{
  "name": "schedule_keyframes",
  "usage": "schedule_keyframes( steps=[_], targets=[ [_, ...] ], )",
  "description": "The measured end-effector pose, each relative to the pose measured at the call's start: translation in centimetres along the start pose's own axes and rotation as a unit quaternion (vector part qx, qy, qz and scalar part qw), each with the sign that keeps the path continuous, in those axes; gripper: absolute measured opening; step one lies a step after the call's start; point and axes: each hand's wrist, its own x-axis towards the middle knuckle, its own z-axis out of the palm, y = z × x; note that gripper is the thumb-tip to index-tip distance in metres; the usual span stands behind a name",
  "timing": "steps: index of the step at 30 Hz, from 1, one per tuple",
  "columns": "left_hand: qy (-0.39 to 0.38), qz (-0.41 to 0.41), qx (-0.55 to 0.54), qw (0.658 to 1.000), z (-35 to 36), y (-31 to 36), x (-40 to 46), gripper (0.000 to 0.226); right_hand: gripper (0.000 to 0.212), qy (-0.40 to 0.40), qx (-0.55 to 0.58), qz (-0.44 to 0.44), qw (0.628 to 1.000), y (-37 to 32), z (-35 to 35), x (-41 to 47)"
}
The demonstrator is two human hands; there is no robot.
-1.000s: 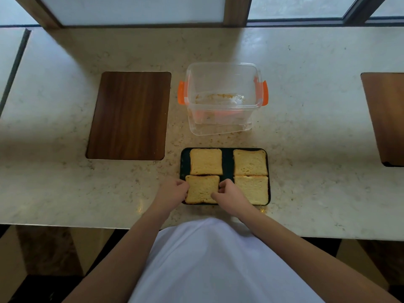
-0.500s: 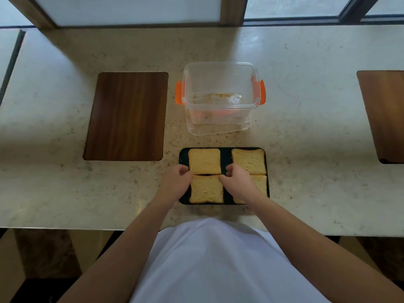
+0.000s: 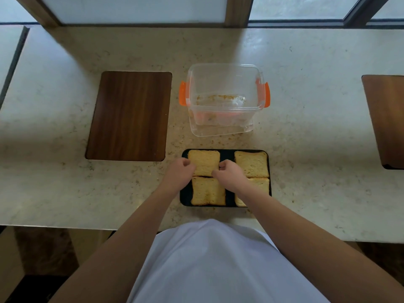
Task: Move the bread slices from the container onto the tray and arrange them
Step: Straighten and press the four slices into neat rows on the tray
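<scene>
A black tray [image 3: 227, 153] near the counter's front edge carries several toasted bread slices in a grid. My left hand [image 3: 179, 174] pinches the left edge of the far-left slice [image 3: 204, 162], and my right hand [image 3: 230, 175] pinches its right edge. The near-left slice [image 3: 207, 191] lies flat just below them. The far-right slice [image 3: 251, 164] is untouched. My right forearm covers part of the near-right slice [image 3: 261, 185]. Behind the tray stands the clear container [image 3: 226, 84] with orange clips, holding only crumbs.
A dark wooden board [image 3: 131, 115] is inset in the stone counter [image 3: 317, 138] left of the container. Another wooden board [image 3: 387, 119] sits at the right edge of view. A window frame runs along the back.
Both hands have moved away from me, from the near-left slice up to the far-left slice. The near-left slice now lies released and straightened.
</scene>
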Motion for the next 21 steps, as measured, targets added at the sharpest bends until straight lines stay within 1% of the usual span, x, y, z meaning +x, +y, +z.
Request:
schedule_keyframes(
  steps=[5, 9, 14, 21],
  targets=[
    [0.005, 0.017, 0.000, 1.000, -0.1, -0.7, -0.6, 0.052, 0.061, 0.017, 0.022, -0.007, 1.000, 0.4, -0.1, -0.6],
    [0.017, -0.002, -0.046, 0.999, 0.6, -2.5, -2.1, 0.050, 0.060, 0.031, 0.043, -0.016, 0.998, 2.8, -0.5, -2.5],
    [-0.009, -0.051, -0.104, 0.993, 2.0, -4.7, -3.4, 0.051, 0.054, 0.007, 0.051, -0.007, 0.999, 4.2, 0.0, -4.2],
    [-0.007, -0.048, -0.105, 0.993, 2.0, -4.8, -3.4, 0.051, 0.045, -0.008, 0.041, 0.000, 0.999, 3.1, 0.8, -4.5]
  ],
)
